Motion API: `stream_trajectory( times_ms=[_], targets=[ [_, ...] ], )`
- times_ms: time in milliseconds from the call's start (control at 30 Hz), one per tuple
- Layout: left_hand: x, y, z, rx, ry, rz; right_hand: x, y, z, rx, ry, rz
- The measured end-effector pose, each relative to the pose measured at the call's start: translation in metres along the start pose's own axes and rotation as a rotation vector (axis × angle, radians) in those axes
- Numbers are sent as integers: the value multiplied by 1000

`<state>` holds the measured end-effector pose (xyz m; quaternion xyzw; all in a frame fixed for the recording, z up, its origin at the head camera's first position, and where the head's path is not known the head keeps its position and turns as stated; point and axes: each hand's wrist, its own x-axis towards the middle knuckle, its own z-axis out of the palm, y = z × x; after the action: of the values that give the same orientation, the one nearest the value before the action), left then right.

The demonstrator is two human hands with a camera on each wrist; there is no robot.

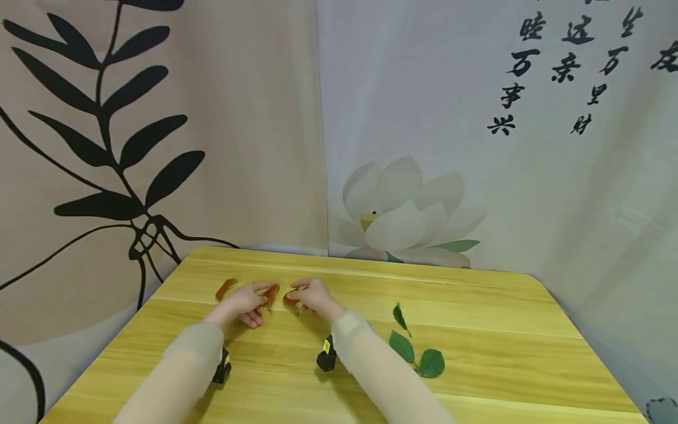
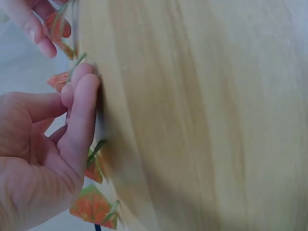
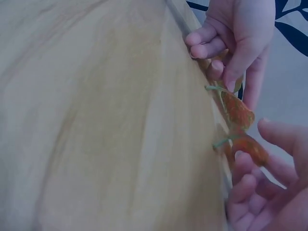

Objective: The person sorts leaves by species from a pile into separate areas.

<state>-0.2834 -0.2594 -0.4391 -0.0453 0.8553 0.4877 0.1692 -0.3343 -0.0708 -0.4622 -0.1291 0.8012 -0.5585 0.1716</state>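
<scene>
My left hand reaches over the far left part of the wooden table. Its index finger and thumb pinch an orange-red leaf, whose green stem points back toward me. Just to the right, my right hand holds a second orange-red leaf between its fingers. The two leaves are side by side with a small gap, stems pointing the same way. Another orange-red leaf lies left of my left hand. In the left wrist view, two orange-green leaves show beyond that hand.
Three green leaves, one of them round, lie on the table right of my right forearm. A small black device is strapped at each wrist. Behind the table's far edge hangs a printed curtain.
</scene>
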Motion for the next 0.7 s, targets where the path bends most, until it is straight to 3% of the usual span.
stream_trajectory(
  times_ms=[200, 367, 533, 700],
  targets=[
    [-6, 12, -2, 13, -36, 39, -5, 2, -18, -22, -31, -24],
    [-12, 27, -7, 86, -8, 104, -17, 0, -46, -64, -43, -64],
    [-19, 46, -7, 140, -4, 170, -48, -8, -88, -178, -73, -134],
    [-30, 68, 9, 175, -51, 252, -89, 2, -132, -237, -86, -166]
  ],
)
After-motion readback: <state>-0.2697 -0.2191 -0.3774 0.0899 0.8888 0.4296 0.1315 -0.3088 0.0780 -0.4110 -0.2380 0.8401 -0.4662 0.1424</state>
